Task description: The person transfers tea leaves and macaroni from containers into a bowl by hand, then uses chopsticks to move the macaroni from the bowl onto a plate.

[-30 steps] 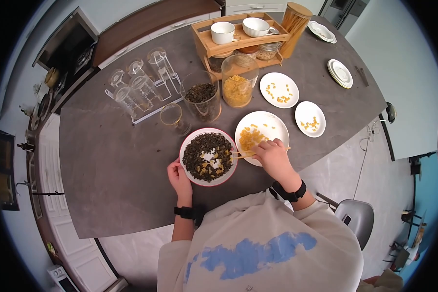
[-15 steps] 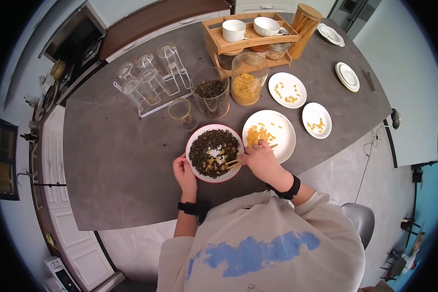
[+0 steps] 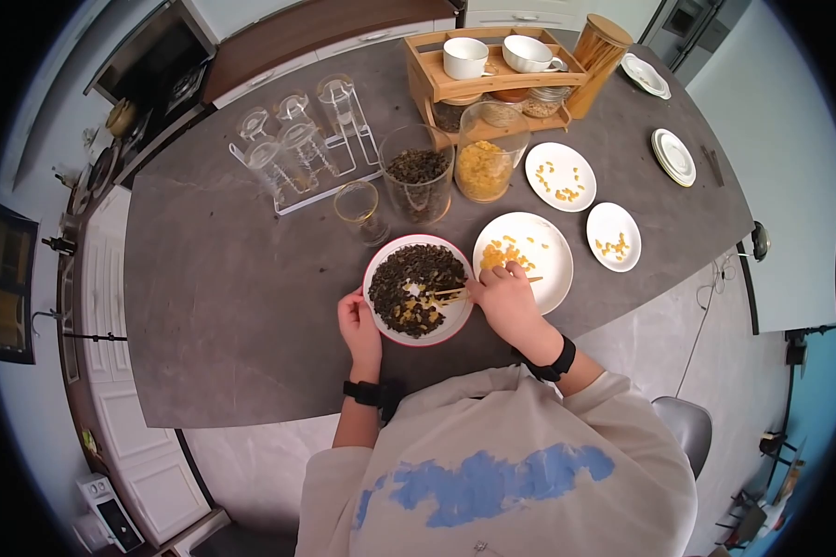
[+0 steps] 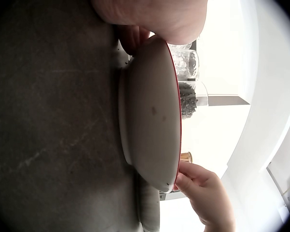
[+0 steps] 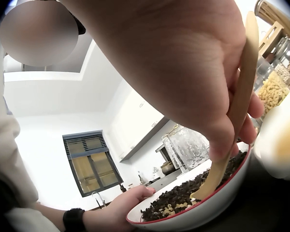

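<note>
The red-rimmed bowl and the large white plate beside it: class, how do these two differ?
The red-rimmed bowl is deep and mostly covered with dark bits; the large white plate is shallow, holding yellow pasta to one side. The left hand holds the bowl; no hand holds the plate. The right hand's chopsticks reach into the bowl. Both are round.

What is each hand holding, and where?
Right hand grips chopsticks at their upper ends; left hand holds the bowl by its rim.
</note>
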`<control>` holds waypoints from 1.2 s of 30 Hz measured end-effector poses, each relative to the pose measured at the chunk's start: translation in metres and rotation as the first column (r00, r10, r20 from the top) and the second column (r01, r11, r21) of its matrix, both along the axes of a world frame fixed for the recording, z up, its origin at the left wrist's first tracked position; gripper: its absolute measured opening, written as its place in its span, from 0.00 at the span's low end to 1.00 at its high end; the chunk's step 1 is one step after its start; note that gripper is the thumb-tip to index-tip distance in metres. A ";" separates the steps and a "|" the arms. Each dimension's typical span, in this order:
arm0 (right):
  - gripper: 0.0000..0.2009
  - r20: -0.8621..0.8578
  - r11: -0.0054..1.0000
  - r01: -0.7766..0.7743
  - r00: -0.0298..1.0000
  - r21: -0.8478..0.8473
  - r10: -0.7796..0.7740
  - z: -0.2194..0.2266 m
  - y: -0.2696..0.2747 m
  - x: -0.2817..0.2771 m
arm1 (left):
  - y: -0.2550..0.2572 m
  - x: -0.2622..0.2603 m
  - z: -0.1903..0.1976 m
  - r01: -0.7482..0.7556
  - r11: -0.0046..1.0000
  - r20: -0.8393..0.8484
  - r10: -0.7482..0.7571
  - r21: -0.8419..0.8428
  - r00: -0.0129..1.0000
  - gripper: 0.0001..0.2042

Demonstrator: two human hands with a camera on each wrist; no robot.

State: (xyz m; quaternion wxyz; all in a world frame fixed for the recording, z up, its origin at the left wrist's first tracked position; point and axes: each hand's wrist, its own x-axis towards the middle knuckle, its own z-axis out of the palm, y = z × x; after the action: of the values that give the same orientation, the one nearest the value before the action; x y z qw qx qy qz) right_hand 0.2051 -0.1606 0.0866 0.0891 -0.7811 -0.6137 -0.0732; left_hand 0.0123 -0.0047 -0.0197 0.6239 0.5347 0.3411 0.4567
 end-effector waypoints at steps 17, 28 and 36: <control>0.05 -0.036 0.998 -0.030 0.999 -0.060 0.028 -0.004 -0.002 -0.007 | 0.000 0.001 -0.002 -0.002 1.000 0.006 0.002 -0.004 1.000 0.03; 0.03 -0.024 0.997 -0.047 0.999 -0.065 0.045 -0.011 -0.007 -0.008 | 0.000 0.002 0.000 0.002 1.000 0.006 -0.002 -0.010 1.000 0.03; 0.06 -0.028 0.999 -0.040 0.999 -0.005 0.040 -0.012 -0.007 -0.002 | 0.001 0.001 0.000 0.012 1.000 0.014 -0.012 -0.017 1.000 0.04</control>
State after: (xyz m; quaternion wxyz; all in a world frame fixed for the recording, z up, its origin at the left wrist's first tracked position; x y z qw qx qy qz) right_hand 0.2027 -0.1673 0.0741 0.0971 -0.7700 -0.6279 -0.0586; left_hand 0.0130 -0.0037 -0.0200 0.6334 0.5283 0.3375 0.4537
